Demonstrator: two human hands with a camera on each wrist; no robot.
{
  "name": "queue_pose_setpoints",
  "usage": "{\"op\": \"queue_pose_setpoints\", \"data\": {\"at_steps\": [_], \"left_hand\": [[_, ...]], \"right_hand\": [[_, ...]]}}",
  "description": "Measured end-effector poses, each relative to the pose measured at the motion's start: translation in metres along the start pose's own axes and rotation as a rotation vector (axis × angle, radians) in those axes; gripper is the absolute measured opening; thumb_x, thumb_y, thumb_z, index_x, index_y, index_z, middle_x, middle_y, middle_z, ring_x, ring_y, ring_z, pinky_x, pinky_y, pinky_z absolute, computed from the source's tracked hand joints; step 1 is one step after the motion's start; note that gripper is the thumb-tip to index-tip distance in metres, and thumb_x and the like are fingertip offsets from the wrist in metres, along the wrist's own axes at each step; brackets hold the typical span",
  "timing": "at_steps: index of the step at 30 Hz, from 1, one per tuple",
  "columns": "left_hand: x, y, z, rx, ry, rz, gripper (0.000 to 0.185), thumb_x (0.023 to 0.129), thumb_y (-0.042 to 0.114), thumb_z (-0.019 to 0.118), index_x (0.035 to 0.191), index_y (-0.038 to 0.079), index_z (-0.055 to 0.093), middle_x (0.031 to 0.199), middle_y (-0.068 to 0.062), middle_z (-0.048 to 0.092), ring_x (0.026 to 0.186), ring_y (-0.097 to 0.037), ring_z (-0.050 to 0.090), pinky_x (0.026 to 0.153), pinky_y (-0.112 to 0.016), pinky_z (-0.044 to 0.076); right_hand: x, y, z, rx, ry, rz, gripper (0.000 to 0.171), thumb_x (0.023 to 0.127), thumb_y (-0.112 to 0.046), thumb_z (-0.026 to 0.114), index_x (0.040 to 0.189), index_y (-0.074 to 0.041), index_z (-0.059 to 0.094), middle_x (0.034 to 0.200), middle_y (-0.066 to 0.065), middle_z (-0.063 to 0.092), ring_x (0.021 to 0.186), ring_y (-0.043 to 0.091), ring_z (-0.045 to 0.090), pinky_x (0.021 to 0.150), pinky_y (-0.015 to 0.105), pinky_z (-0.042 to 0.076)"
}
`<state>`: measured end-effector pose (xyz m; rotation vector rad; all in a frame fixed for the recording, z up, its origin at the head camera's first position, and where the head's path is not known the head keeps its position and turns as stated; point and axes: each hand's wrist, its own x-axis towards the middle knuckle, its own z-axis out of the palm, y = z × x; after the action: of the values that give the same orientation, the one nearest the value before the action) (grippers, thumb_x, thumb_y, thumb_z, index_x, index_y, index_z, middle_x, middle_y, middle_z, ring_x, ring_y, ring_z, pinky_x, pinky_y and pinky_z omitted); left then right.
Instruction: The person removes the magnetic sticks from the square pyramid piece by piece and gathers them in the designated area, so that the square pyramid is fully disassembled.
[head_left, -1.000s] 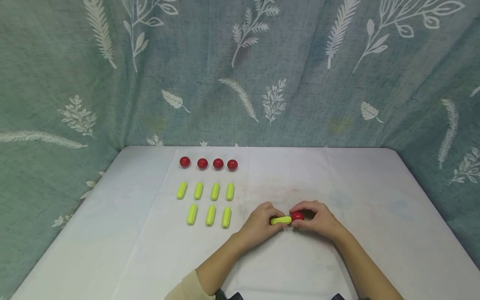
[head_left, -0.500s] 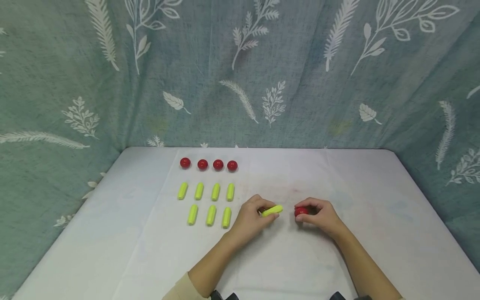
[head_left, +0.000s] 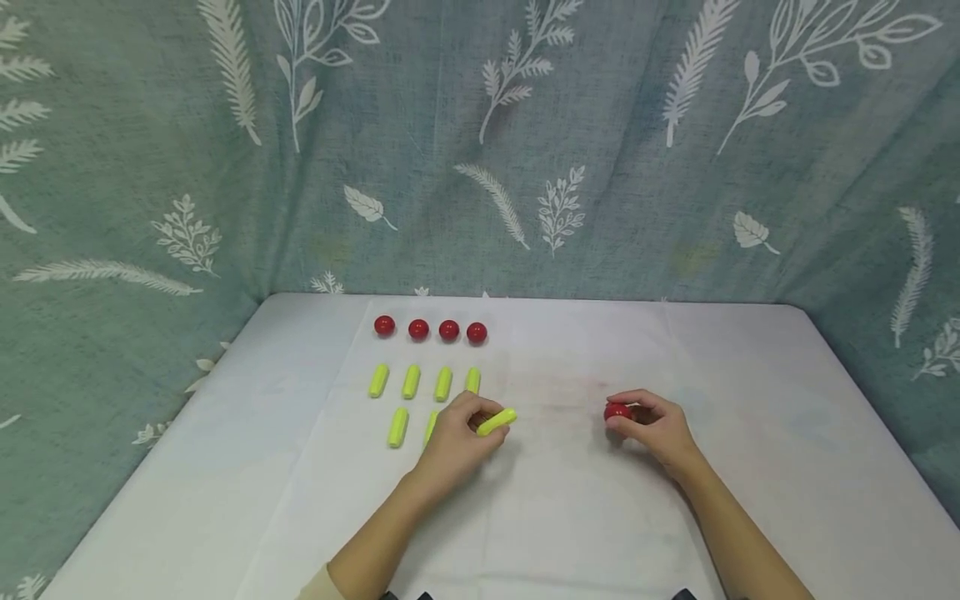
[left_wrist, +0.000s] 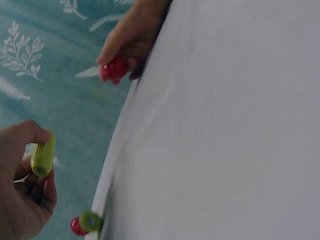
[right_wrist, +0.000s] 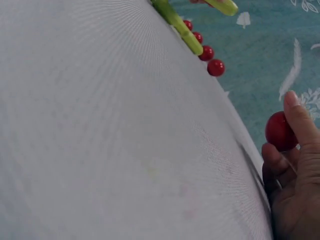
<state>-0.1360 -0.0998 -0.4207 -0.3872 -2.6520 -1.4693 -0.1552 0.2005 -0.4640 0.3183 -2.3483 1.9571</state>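
My left hand (head_left: 450, 442) pinches a yellow-green rod (head_left: 497, 422) between thumb and fingers, tilted above the white table. In the left wrist view a small hole shows in the end of this rod (left_wrist: 42, 159). To the right, my right hand (head_left: 666, 429) holds a red ball (head_left: 617, 412) by thumb and fingertips, clearly seen in the right wrist view as a glossy ball (right_wrist: 280, 131). Rod and ball are apart. Behind the left hand lie more yellow-green rods (head_left: 411, 382) in two rows; the hand covers part of the nearer row.
Several red balls (head_left: 418, 330) stand in a row near the far left of the table (head_left: 585, 517). A nearer rod (head_left: 397, 427) lies left of my left hand. A green leaf-patterned curtain (head_left: 420, 167) hangs behind and along both sides.
A second ago the rod end met the red ball between my hands. They have come apart: my left hand has moved left with the rod, my right slightly right and away with the ball.
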Motion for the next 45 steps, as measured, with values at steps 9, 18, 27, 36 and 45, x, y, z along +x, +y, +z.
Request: {"op": "queue_pose_setpoints", "data": {"at_steps": [9, 18, 27, 36, 45], "left_hand": [[-0.019, -0.023, -0.044, 0.06, 0.114, -0.102, 0.019, 0.077, 0.006, 0.073, 0.095, 0.012, 0.069, 0.089, 0.003, 0.058, 0.081, -0.012, 0.054, 0.073, -0.021, 0.047], [-0.033, -0.042, -0.088, 0.158, 0.196, -0.222, 0.022, 0.082, 0.01, 0.069, 0.105, 0.007, 0.068, 0.097, -0.003, 0.062, 0.085, -0.014, 0.055, 0.074, -0.02, 0.046], [-0.033, -0.074, -0.117, 0.199, 0.271, -0.381, 0.036, 0.085, 0.029, 0.071, 0.112, 0.006, 0.067, 0.105, -0.009, 0.064, 0.089, -0.018, 0.056, 0.068, -0.018, 0.045], [-0.028, -0.097, -0.113, 0.231, 0.293, -0.411, 0.038, 0.083, 0.026, 0.073, 0.111, 0.002, 0.066, 0.094, -0.01, 0.064, 0.081, -0.018, 0.058, 0.063, -0.018, 0.046], [-0.032, -0.105, -0.108, 0.317, 0.361, -0.342, 0.033, 0.082, 0.023, 0.074, 0.106, 0.001, 0.068, 0.089, -0.01, 0.064, 0.078, -0.02, 0.061, 0.062, -0.019, 0.046]], "right_hand": [[0.008, 0.001, 0.007, 0.042, 0.106, -0.021, 0.038, 0.078, -0.006, 0.076, 0.113, 0.003, 0.064, 0.099, -0.013, 0.065, 0.081, 0.009, 0.057, 0.067, 0.018, 0.05], [0.027, -0.009, 0.017, 0.037, 0.016, 0.013, 0.043, 0.082, -0.015, 0.074, 0.119, 0.001, 0.06, 0.105, -0.003, 0.063, 0.084, 0.011, 0.059, 0.069, 0.019, 0.051], [0.067, -0.015, 0.041, -0.036, -0.092, -0.042, 0.043, 0.083, -0.008, 0.072, 0.123, -0.002, 0.058, 0.12, 0.018, 0.057, 0.088, 0.015, 0.059, 0.073, 0.018, 0.05], [0.096, -0.008, 0.076, -0.15, -0.054, 0.018, 0.057, 0.08, -0.015, 0.076, 0.131, -0.007, 0.052, 0.121, 0.012, 0.061, 0.103, 0.026, 0.057, 0.09, 0.036, 0.048], [0.133, -0.002, 0.111, -0.274, 0.048, 0.036, 0.042, 0.079, -0.019, 0.077, 0.118, -0.013, 0.063, 0.111, 0.009, 0.062, 0.106, 0.023, 0.055, 0.092, 0.039, 0.045]]}}
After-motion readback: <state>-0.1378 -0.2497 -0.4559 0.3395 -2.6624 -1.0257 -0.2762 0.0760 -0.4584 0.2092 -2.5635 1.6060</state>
